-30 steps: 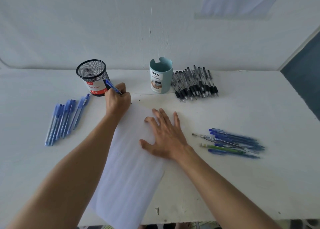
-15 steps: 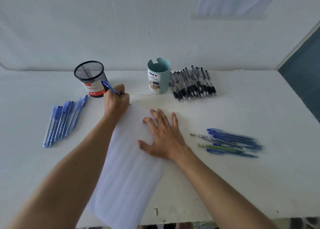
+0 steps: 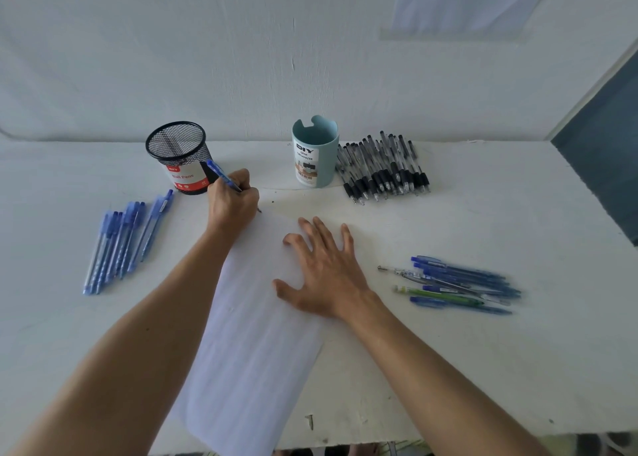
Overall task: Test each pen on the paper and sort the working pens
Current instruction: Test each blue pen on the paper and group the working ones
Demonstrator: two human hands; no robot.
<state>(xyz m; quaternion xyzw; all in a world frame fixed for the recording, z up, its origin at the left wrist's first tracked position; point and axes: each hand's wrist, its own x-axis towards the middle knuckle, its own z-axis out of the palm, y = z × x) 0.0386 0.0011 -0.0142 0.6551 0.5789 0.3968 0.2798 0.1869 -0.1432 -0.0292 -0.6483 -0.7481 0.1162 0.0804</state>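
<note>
**Pen tip at the very corner of the sheet**

The left hand (image 3: 233, 203) is closed round a blue pen (image 3: 221, 176) in a writing grip, with the tip down at the far left corner of the paper (image 3: 255, 335). Whether the tip sits on the sheet or just off it cannot be told. The right hand (image 3: 324, 276) lies flat with fingers spread, pressing the paper's right side onto the table (image 3: 518, 352).

Beyond the paper stand a black mesh cup (image 3: 177, 155) and a teal desk organizer (image 3: 314, 155), with a heap of black pens (image 3: 383, 169) beside the organizer. Left of the paper lies a row of blue pens (image 3: 121, 241); right of it, a mixed pile (image 3: 455, 286).

The likely risk is a stroke that runs off the corner, marks the table and leaves no readable test line, so a working pen gets sorted wrongly. The paper's near end overhangs the table, so the sheet may slide if the pressing hand eases.
</note>
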